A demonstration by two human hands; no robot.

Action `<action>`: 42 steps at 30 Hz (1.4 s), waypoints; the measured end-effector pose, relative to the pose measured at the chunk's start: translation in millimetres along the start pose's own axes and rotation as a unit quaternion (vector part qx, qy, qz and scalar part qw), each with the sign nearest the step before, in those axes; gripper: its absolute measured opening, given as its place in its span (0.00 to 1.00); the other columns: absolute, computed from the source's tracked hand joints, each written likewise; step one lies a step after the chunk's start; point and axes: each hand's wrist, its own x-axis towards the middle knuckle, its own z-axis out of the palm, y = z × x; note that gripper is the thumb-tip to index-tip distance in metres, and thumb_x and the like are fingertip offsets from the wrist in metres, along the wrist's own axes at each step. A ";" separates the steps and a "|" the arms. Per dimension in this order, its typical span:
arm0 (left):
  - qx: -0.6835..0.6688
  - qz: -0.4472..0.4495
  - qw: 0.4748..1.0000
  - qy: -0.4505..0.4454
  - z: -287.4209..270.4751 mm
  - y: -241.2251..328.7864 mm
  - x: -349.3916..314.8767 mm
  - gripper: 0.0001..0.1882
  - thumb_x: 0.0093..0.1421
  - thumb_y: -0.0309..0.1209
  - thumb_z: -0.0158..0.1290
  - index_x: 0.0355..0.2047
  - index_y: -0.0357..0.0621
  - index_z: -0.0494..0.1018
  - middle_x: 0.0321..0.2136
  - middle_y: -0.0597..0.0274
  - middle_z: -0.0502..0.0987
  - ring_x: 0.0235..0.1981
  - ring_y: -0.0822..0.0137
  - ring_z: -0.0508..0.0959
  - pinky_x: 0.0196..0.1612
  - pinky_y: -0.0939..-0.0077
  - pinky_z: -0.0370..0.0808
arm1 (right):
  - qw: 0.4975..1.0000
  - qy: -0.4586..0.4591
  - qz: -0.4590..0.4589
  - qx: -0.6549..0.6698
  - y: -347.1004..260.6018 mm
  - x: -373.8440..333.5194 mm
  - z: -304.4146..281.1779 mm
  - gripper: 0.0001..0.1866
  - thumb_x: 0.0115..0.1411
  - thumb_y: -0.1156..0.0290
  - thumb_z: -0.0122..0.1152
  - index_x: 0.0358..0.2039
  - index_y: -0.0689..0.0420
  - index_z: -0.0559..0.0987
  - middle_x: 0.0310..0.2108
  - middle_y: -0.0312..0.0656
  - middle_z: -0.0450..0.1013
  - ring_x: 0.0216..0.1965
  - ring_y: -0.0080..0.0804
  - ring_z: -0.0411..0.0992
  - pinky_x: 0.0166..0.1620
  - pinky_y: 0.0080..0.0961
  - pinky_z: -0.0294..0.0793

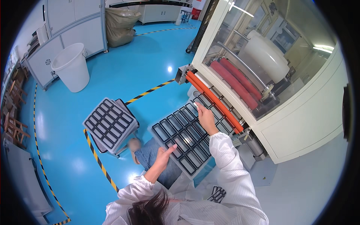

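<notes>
A clear plastic sheet with rows of black rectangular frames [179, 129] lies slanted before me, its far end toward the orange roller [215, 101]. My left hand [163, 156] grips its near left edge, thumb on top and fingers underneath. Over the far part of the sheet, my right hand [205, 115] pinches a small white object [196, 104], too small to name. More sheet with the same black frames [214, 111] runs on beneath my right hand and under the roller. Whether the two stretches are joined cannot be seen.
To the left, a stack of similar framed sheets [111, 123] rests on a small stand. The machine [300, 127] with red rollers [236, 82] and a white film roll [266, 56] fills the right. A white bin [71, 69] and a large bag [119, 28] stand farther back.
</notes>
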 end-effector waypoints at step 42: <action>-0.027 0.027 0.991 0.125 -90.8 30.6 -28.9 0.21 0.55 0.32 0.48 0.48 0.33 0.71 0.38 0.49 0.78 0.39 0.62 0.78 0.47 0.72 0.73 | 0.911 -0.379 0.164 0.014 -46.3 -171.8 -185.4 0.08 0.57 0.74 0.52 0.32 0.62 0.79 0.20 0.47 0.74 0.22 0.36 0.73 0.28 0.30 0.70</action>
